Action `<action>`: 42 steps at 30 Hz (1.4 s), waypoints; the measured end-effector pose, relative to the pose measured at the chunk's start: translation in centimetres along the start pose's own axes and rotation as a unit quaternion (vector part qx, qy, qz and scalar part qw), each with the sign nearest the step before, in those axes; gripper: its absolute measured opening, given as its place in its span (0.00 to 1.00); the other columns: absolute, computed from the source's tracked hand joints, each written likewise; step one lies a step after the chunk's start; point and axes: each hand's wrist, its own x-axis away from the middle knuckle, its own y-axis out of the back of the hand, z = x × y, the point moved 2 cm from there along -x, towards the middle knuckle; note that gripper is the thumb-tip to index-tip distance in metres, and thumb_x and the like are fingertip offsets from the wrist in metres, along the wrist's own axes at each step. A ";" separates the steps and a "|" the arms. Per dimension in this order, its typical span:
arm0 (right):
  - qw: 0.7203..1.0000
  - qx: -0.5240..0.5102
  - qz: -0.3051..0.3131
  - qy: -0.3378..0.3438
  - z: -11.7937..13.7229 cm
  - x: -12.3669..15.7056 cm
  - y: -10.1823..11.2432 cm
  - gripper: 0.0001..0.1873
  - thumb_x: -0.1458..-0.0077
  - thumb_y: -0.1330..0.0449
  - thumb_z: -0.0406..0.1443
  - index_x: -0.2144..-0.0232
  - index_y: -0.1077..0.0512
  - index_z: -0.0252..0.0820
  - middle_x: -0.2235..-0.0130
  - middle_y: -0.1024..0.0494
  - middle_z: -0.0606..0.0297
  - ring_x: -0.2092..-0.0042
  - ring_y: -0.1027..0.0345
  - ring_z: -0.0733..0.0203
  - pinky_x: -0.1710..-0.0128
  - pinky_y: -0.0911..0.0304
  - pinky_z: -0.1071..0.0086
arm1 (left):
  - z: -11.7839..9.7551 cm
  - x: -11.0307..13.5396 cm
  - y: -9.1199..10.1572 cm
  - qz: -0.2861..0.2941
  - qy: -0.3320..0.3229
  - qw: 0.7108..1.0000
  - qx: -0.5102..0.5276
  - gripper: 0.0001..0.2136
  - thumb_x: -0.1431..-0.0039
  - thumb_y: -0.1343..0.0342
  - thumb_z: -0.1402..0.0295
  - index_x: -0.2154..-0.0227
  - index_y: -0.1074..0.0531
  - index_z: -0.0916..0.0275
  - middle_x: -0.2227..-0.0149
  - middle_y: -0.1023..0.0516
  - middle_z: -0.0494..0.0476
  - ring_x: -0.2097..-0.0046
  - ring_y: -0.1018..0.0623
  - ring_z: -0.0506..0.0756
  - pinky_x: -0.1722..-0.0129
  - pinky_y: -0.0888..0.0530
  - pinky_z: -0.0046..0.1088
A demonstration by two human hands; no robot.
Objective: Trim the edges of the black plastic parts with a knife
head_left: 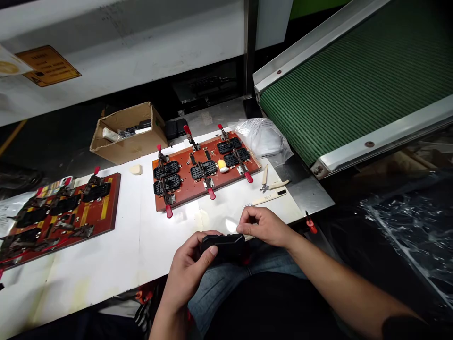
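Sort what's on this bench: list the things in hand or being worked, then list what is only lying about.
In hand:
- black plastic part, gripped by the left hand
- right hand, fingertips pinching at the part's top edge

Lying about:
- red clamp fixture holding black parts
- second fixture at the left
- cardboard box
- clear plastic bag
- small brush
- green conveyor belt

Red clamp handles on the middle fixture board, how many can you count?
6 on the middle fixture board: three along its far edge at, and three along its near edge at. None looks hidden. The left board's clamps are not counted.
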 end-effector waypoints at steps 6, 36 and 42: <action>1.000 0.003 -0.012 0.025 0.1 -0.1 -0.8 0.19 0.39 0.32 0.51 0.67 0.24 0.42 0.69 0.28 0.69 0.66 0.38 0.62 0.64 0.41 0.69 | 0.1 0.0 -0.1 0.009 0.001 1.000 -0.003 0.11 0.37 0.35 0.59 0.56 0.20 0.59 0.50 0.17 0.60 0.49 0.20 0.59 0.49 0.24 0.31; 0.986 0.078 0.146 0.009 2.7 -1.6 0.4 0.19 0.41 0.29 0.42 0.50 0.23 0.44 0.55 0.19 0.64 0.57 0.28 0.60 0.58 0.34 0.69 | -0.3 0.2 2.0 -0.017 -0.012 1.000 -0.003 0.09 0.39 0.32 0.61 0.60 0.19 0.59 0.53 0.18 0.57 0.53 0.20 0.56 0.54 0.23 0.25; 0.971 0.032 0.232 -0.048 2.2 -1.7 1.6 0.24 0.38 0.31 0.40 0.42 0.25 0.40 0.51 0.19 0.58 0.48 0.26 0.56 0.49 0.33 0.67 | 0.1 0.4 2.5 -0.012 0.002 1.000 0.020 0.10 0.39 0.32 0.62 0.57 0.19 0.58 0.56 0.18 0.55 0.54 0.20 0.54 0.55 0.24 0.23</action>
